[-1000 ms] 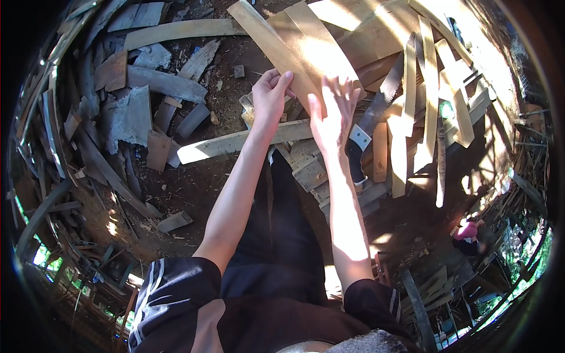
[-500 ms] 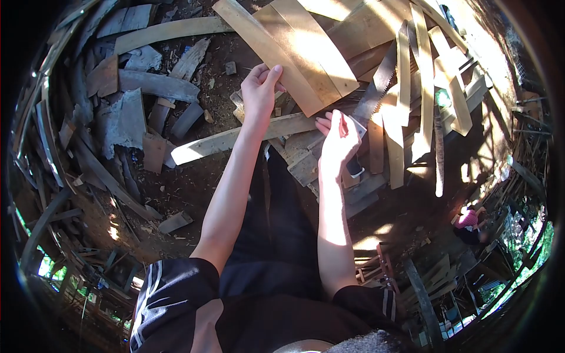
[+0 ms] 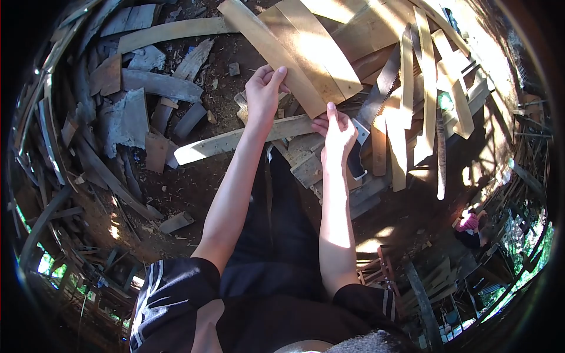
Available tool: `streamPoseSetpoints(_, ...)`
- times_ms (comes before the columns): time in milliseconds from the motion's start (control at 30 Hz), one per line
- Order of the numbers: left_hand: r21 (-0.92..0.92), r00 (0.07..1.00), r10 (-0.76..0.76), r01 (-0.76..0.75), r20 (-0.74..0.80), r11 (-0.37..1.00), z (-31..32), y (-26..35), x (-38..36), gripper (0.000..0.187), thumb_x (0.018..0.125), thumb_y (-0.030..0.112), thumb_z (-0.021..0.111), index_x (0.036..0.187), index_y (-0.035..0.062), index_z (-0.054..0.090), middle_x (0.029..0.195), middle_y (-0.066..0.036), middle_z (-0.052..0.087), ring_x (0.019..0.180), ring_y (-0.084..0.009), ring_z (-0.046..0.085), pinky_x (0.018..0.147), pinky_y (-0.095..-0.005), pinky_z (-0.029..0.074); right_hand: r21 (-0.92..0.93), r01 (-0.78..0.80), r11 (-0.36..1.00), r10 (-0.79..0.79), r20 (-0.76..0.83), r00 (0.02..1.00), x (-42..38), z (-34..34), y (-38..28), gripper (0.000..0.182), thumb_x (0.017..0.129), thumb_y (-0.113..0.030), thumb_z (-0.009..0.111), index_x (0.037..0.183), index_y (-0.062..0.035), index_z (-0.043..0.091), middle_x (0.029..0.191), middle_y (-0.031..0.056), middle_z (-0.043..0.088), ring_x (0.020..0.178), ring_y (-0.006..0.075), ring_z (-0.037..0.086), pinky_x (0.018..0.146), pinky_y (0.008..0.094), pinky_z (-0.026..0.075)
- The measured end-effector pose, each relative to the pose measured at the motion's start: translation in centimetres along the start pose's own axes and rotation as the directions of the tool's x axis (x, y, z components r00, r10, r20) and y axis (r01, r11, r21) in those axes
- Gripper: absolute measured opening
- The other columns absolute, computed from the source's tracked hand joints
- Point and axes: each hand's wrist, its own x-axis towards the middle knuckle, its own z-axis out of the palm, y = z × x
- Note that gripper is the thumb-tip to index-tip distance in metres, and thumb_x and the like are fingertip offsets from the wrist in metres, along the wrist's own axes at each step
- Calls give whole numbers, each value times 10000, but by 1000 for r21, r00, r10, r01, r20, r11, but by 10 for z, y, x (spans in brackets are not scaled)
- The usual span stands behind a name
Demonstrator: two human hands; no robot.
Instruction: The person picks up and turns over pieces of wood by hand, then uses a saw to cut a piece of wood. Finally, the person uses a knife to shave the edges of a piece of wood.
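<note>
Dirt yard littered with scrap wood (image 3: 147, 85), a saw (image 3: 376, 94) lying nearby. Both hands grip the near end of a wide board (image 3: 312, 53): left hand (image 3: 263, 94) at its edge, right hand (image 3: 337, 132) pinching the corner.

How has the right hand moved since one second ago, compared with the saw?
Yes. The right hand came down from the wide board toward the body and now sits at the board's near end, beside the saw.

Both bare arms reach forward, left hand (image 3: 263, 94) and right hand (image 3: 336, 132) curled (2 grips).
</note>
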Motion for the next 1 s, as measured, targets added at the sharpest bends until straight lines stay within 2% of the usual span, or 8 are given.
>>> streamPoseSetpoints(100,-11,1000,15,-15,-6,1000,0,-1,1,288,945,133,648,1133,-79,598,869,-68,707,631,-84,593,649,-229,491,-32,17,999,-17,-4,1000,1,-1,0,379,892,-257,740,992,85,611,803,119,659,640,164,661,593,269,587)
streamPoseSetpoints(433,-28,1000,12,-13,-12,1000,1,-3,2,260,947,136,646,1103,-68,604,849,-67,700,623,-87,591,627,-230,489,-61,16,998,-17,-16,1000,1,1,-4,326,888,-225,746,945,70,619,771,100,661,596,136,640,537,248,558)
streamPoseSetpoints(500,-41,1000,0,0,6,999,0,-2,1,285,947,176,663,1121,-45,611,866,-38,699,672,-74,580,691,-218,455,-66,-14,998,12,-25,1000,1,1,-4,336,886,-234,748,947,70,617,763,101,660,595,137,639,539,250,560)
streamPoseSetpoints(700,-33,1000,-5,5,15,999,0,-2,1,259,949,181,661,1085,-36,621,826,-20,687,678,-62,570,720,-213,443,-89,-49,995,51,20,999,1,-1,-7,355,903,-267,728,940,67,613,749,94,653,595,141,639,544,252,561)
streamPoseSetpoints(1000,-29,1000,-15,15,2,999,1,0,0,246,950,176,657,1071,-35,622,815,-12,680,682,-51,564,705,-203,434,-91,-42,995,46,37,998,2,-1,-6,329,920,-259,707,950,54,613,750,85,649,595,132,634,545,246,557)
